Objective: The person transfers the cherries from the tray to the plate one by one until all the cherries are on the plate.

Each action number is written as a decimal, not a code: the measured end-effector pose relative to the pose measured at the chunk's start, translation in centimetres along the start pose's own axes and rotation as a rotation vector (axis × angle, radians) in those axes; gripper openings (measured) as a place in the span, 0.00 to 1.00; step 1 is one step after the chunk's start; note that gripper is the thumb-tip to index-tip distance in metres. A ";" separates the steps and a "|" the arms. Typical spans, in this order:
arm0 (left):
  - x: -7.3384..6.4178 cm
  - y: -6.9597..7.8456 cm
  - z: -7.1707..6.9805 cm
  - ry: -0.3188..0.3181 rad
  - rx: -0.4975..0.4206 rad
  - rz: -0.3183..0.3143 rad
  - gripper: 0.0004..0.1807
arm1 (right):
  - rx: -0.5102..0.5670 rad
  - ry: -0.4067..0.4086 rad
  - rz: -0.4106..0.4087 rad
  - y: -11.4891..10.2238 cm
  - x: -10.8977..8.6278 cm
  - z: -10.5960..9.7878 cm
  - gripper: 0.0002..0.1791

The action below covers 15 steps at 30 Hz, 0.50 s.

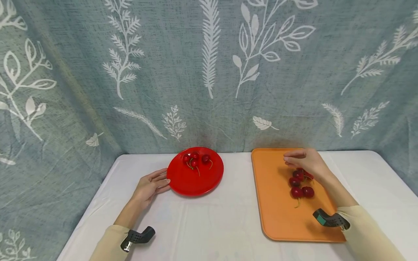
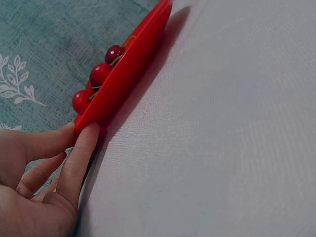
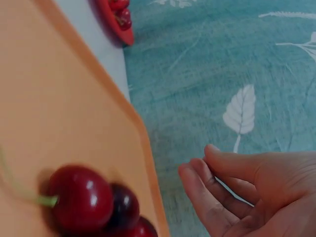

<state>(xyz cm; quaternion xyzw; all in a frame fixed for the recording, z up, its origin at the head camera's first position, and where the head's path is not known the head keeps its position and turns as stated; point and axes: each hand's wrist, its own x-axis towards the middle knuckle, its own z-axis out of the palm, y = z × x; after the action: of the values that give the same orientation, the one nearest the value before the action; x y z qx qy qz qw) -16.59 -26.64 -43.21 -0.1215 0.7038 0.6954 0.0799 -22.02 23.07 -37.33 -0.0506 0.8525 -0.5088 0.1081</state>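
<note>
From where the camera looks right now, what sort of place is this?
Probably a staged tabletop booth: a white cloth-covered table, a blue-green leaf-patterned fabric curtain behind it and at both sides, and a rectangular orange tray of dark-red cherries.

A teal-grey fabric curtain [image 1: 176,72] printed with white leaf sprigs [image 1: 210,47] hangs along the far edge of a white-covered table [image 1: 225,224] with rounded far corners.
</note>
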 end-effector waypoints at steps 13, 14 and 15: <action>-0.2 0.3 0.1 0.001 -0.005 -0.016 0.32 | -0.284 0.099 -0.012 2.1 -2.3 -2.5 0.25; -0.3 0.3 0.1 0.001 -0.005 -0.015 0.32 | -0.301 0.106 -0.007 2.2 -2.5 -2.7 0.25; -0.3 0.3 0.1 0.002 -0.003 -0.014 0.32 | -0.312 0.109 0.002 2.4 -2.7 -2.9 0.25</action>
<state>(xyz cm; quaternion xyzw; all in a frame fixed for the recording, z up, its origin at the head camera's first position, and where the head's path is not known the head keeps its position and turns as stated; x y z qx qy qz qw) -16.40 -26.48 -42.89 -0.1272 0.7019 0.6958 0.0841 -20.06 27.23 -37.73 -0.0381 0.9258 -0.3723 0.0529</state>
